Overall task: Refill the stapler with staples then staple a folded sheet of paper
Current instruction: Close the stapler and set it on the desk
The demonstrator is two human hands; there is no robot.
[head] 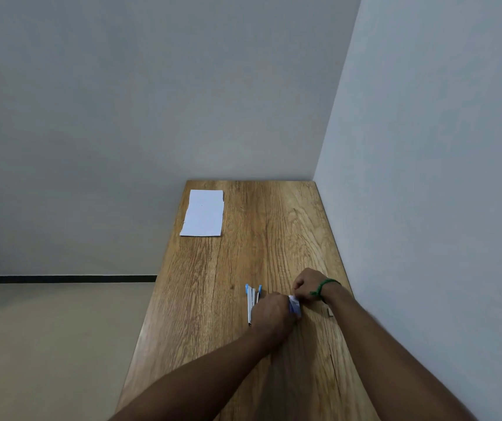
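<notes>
Wood-grain counter (274, 232) set into a corner of plain grey walls (152, 86), beige floor (55, 344) at 9 o'clock, left hand (271, 314) and right hand (306, 284) both pinching a small blue-white staple box (294, 303), opened blue stapler (252, 296) lying flat at the left hand's 11 o'clock, folded sheet (203, 214) far off at the counter's 11 o'clock corner.

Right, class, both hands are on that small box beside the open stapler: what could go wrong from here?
1. The left hand and right hand both pinch the small box; tugged open, it may spill its contents.
2. The open stapler lies beside the left hand and could be knocked.
</notes>
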